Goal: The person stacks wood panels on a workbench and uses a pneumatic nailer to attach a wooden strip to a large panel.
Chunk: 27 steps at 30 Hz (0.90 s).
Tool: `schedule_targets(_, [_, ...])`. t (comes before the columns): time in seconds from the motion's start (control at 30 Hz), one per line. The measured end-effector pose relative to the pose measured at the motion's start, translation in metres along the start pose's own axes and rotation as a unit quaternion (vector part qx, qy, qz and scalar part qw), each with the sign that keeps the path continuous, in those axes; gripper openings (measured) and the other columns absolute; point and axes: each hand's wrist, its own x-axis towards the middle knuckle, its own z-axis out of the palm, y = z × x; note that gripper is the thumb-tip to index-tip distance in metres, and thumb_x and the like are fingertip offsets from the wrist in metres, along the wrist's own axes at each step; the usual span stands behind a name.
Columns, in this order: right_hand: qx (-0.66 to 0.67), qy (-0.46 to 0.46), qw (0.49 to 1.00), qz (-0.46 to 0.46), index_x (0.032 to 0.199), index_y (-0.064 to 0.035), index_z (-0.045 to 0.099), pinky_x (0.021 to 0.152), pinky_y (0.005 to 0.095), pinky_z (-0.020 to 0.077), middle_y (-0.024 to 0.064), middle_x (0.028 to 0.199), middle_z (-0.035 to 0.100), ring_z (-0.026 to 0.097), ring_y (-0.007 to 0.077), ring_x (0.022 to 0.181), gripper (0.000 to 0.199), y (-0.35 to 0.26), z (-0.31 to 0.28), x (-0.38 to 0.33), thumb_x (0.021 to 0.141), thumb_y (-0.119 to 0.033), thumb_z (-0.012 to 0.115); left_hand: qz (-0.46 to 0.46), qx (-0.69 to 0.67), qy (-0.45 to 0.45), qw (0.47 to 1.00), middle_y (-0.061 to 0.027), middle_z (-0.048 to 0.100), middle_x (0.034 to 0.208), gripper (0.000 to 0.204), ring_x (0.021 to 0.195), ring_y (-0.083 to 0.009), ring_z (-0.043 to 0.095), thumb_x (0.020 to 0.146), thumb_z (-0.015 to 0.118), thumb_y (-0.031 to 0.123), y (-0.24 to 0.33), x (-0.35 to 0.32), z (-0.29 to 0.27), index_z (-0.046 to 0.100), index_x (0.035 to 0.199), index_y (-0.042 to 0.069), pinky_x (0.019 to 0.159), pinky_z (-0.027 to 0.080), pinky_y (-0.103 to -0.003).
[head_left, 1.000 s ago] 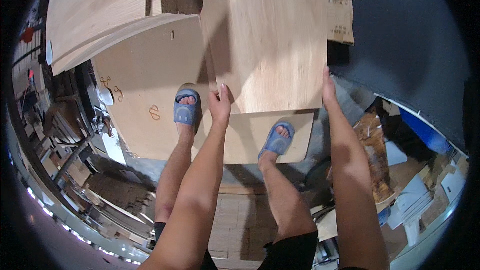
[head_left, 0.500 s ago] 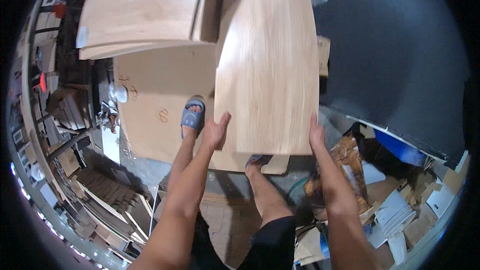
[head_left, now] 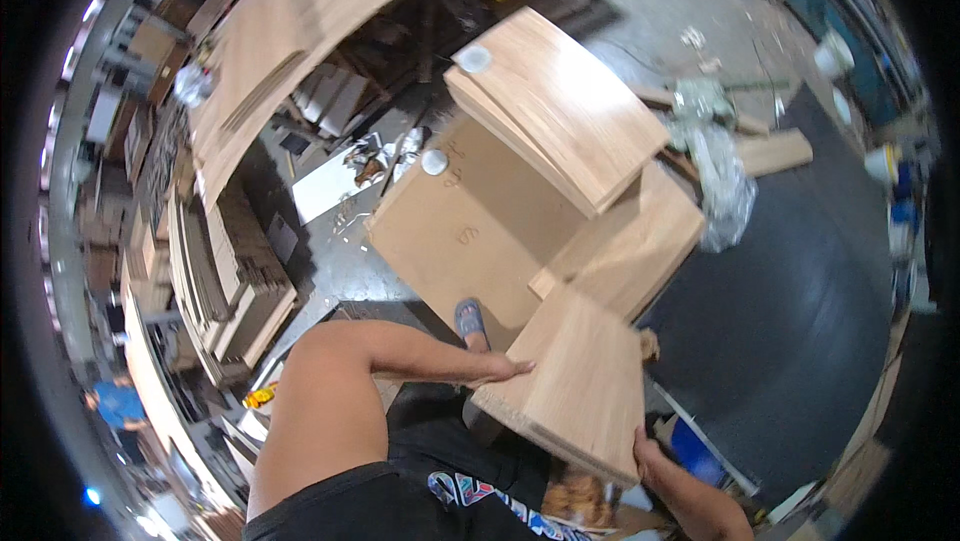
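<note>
1. At the near edge of the brown sheet, the wooden board is now turned and closer to the person.
2. Left hand and right hand clamp its opposite sides, fingers partly hidden.
3. So the hands seem to carry it.

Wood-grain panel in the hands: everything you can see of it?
The panel is flat, with a pale tan, wood-grain top face. Its thick near edge looks speckled and rough, like chipboard; whether it is one board or several stacked, I can't tell. The left hand grips its left side, the right hand its right. It points away from the person, and its far end overlaps a similar panel in view; contact there is unclear.
</note>
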Motion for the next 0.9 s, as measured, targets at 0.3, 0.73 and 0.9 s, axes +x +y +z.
schedule_targets(0.3, [-0.323,-0.013,0.946,-0.041,0.136,0.0118,0.057,0.085,0.053,0.0597,0.028,0.129,0.069,0.073,0.0411,0.109,0.082,-0.051,0.072,-0.101,0.107,-0.064,0.049,-0.064,-0.398,-0.128,0.906,-0.0168,0.068,0.137,0.089,0.12,-0.0273,0.068,0.092,0.069,0.073,-0.176,-0.104,-0.01,0.064,0.139,-0.003,0.1,0.056,-0.041])
schedule_targets(0.73, [-0.644,0.055,0.725,-0.236,0.124,0.0102,0.068,0.073,0.0503,0.0591,0.0315,0.119,0.072,0.074,0.0443,0.107,0.08,-0.238,0.221,-0.216,0.106,-0.065,0.049,-0.143,-0.457,0.155,0.864,-0.0225,0.077,0.107,0.093,0.101,-0.0285,0.074,0.089,0.066,0.08,-0.224,-0.266,0.007,0.076,0.114,-0.009,0.086,0.057,-0.037])
schedule_targets(0.9, [-0.48,-0.051,0.655,-0.582,0.103,0.0096,0.072,0.07,0.046,0.0546,0.0208,0.086,0.074,0.074,0.0338,0.089,0.081,-0.268,0.21,-0.236,0.104,-0.068,0.052,-0.021,-0.589,0.342,0.731,-0.0219,0.078,0.105,0.081,0.098,-0.0276,0.076,0.085,0.082,0.066,-0.205,-0.284,0.071,0.071,0.115,-0.009,0.087,0.059,-0.038])
